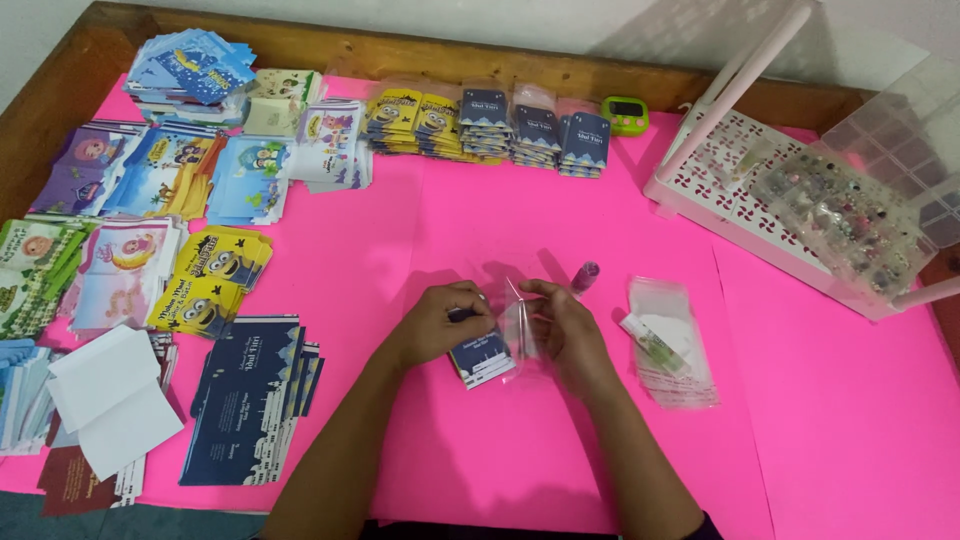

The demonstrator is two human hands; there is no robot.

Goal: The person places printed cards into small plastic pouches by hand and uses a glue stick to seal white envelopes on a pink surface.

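Observation:
My left hand (443, 320) grips a small stack of dark blue printed envelopes (481, 357) just above the pink table cover. My right hand (562, 325) holds a clear plastic sleeve (520, 330) by its upper edge, its opening against the side of the stack. The two hands are close together near the middle of the table. Part of the stack is hidden under my left fingers.
A small pink-capped bottle (585, 276) stands behind my right hand, a pile of clear sleeves (670, 345) lies to its right. Stacks of printed envelopes (190, 180) fill the left and back. A white rack (730, 190) with a clear bead box (850, 215) sits far right. A green timer (625, 114) is at the back.

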